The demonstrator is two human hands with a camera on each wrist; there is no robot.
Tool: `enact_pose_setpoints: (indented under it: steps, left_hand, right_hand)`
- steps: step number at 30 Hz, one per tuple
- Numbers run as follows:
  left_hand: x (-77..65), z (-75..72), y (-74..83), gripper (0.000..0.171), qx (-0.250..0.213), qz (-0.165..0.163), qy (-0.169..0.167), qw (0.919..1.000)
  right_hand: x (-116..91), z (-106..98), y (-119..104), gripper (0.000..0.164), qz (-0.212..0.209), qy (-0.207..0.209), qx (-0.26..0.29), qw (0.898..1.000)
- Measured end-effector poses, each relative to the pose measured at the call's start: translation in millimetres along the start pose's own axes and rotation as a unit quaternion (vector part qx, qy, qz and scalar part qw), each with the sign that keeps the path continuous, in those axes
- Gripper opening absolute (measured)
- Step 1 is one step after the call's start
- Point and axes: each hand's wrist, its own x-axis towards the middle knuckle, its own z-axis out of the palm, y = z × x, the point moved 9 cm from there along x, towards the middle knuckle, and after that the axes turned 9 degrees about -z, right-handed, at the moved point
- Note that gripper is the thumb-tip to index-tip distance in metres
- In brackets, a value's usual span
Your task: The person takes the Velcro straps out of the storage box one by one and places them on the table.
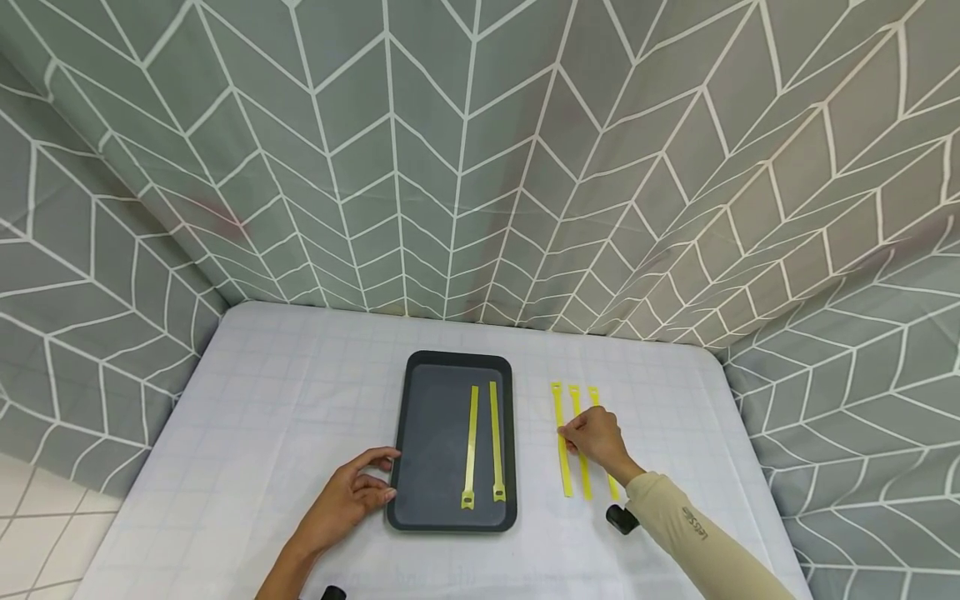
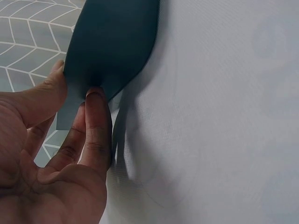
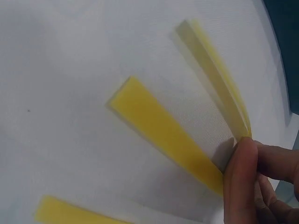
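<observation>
My left hand [image 1: 347, 498] is at the left side of a dark grey tray [image 1: 400, 433], its fingertips touching the rim and outer wall. In the left wrist view, a fingertip [image 2: 95, 93] presses the tray's outer wall [image 2: 112, 42]. Two yellow cable straps with slotted heads lie lengthwise inside the tray, a left one [image 1: 471, 442] and a right one [image 1: 496, 442]. To the tray's right, my right hand [image 1: 596, 435] pinches the leftmost of three more straps, a yellow cable strap [image 3: 215, 79], between thumb and finger. The middle strap [image 3: 163, 135] and right strap [image 1: 613, 487] lie partly hidden beneath that hand.
A white cloth [image 1: 300, 392] covers the table. Patterned grey curtains [image 1: 450, 167] stand behind it and on both sides. A small black wrist device [image 1: 622, 519] sits by the right sleeve [image 1: 690, 533], and another black piece [image 1: 333, 592] shows at the bottom edge.
</observation>
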Motion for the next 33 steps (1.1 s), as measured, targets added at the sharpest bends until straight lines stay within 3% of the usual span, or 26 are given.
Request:
enact_pose_setpoints:
  steps: [24,33]
  left_hand:
    - [0.3,0.1,-1.7,0.058,-0.001,-0.003,0.002,1.0000]
    - [-0.3,0.3,0.2,0.057,0.001,0.003,0.001,1.0000]
  right_hand:
    - [1,-2,-6,0.024,-0.020,-0.003,-0.063,0.998]
    - [6,-23,-22,0.019,-0.054,0.019,-0.043,0.997]
